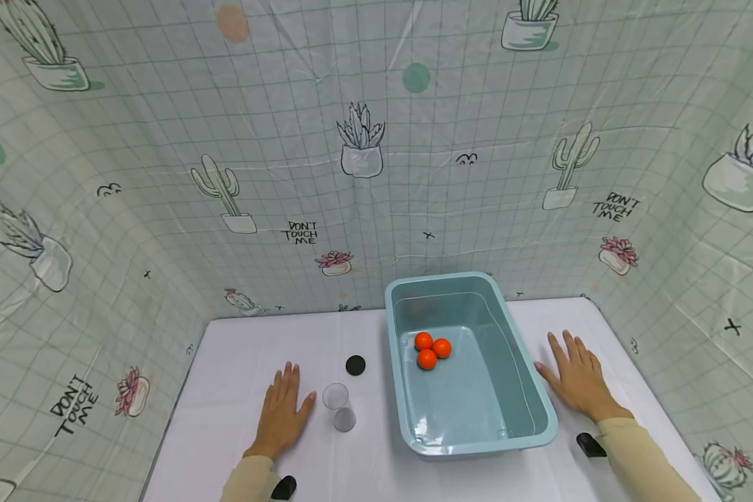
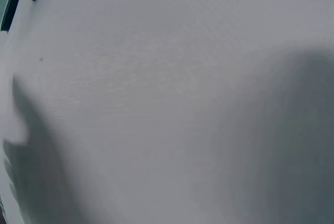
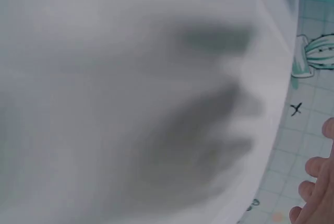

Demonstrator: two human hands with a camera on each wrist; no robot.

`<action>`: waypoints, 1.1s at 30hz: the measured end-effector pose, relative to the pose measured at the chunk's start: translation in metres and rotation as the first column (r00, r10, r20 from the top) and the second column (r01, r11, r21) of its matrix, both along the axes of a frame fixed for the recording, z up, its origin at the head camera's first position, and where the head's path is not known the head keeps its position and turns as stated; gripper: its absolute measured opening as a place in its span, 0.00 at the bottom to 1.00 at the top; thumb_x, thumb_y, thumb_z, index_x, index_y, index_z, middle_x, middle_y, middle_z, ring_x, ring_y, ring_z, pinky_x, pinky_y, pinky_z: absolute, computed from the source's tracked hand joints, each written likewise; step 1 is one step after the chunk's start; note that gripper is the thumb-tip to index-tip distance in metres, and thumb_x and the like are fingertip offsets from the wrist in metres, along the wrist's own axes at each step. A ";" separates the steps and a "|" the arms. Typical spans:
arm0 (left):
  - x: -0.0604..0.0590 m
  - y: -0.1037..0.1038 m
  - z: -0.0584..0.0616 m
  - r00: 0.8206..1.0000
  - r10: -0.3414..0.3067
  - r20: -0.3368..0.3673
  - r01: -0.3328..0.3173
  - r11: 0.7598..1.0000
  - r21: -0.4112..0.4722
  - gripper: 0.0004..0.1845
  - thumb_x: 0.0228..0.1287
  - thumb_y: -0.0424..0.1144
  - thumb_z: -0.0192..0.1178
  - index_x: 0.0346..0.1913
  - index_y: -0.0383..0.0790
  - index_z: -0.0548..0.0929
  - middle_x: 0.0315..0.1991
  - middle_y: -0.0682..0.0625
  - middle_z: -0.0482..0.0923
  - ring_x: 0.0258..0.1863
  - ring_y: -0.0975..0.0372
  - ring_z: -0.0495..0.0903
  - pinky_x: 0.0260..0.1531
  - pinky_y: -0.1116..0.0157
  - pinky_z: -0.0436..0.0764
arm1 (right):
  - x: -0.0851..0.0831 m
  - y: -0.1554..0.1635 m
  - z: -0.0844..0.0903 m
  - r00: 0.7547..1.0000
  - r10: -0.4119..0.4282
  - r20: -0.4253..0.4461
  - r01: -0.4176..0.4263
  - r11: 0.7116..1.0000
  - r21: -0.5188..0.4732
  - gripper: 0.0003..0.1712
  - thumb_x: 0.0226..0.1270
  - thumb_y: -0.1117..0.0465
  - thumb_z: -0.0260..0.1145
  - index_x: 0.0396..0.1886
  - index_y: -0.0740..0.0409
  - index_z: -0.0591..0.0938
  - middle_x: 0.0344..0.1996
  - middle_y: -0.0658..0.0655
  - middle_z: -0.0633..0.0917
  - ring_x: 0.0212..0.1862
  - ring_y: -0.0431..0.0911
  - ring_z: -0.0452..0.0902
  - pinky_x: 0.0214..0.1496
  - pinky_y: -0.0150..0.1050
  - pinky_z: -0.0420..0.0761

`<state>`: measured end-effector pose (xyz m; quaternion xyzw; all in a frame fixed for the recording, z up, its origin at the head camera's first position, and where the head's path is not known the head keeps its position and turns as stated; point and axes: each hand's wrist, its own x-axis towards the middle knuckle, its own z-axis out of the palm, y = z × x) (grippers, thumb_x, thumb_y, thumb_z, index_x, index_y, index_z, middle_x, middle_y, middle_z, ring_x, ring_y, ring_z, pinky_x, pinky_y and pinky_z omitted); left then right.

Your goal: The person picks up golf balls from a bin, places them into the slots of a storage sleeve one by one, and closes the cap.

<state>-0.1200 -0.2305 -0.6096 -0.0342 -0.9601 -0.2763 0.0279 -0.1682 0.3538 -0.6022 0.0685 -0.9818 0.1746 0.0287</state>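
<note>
My left hand [image 1: 279,410] lies palm down on the white table, fingers straight and thumb spread toward a clear plastic cup [image 1: 344,420]. A flat black disc [image 1: 355,364] lies just beyond the cup. To the right stands a light blue-green tub [image 1: 414,446] with three orange balls [image 1: 427,359] grouped in its left part. Past the tub's right wall, my right hand [image 1: 579,382] is palm down with fingers spread, holding nothing. In the right wrist view, the fingertips of my right hand [image 3: 318,182] show at the right edge.
The white tabletop [image 1: 257,341] ends at a hanging sheet [image 1: 364,202] printed with cacti, which rises behind it and along both sides. A small black wrist device [image 1: 284,487] sits by the left sleeve, another [image 1: 590,445] by the right sleeve.
</note>
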 end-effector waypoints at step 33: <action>0.016 0.028 0.015 0.974 -0.221 -0.055 0.225 0.893 0.389 0.45 0.64 0.43 0.73 0.80 0.35 0.64 0.75 0.38 0.69 0.68 0.43 0.74 0.67 0.51 0.78 | -0.013 -0.067 0.130 0.959 0.129 -0.250 -0.148 0.987 -0.056 0.41 0.74 0.57 0.70 0.77 0.73 0.64 0.71 0.81 0.67 0.71 0.77 0.62 0.68 0.79 0.59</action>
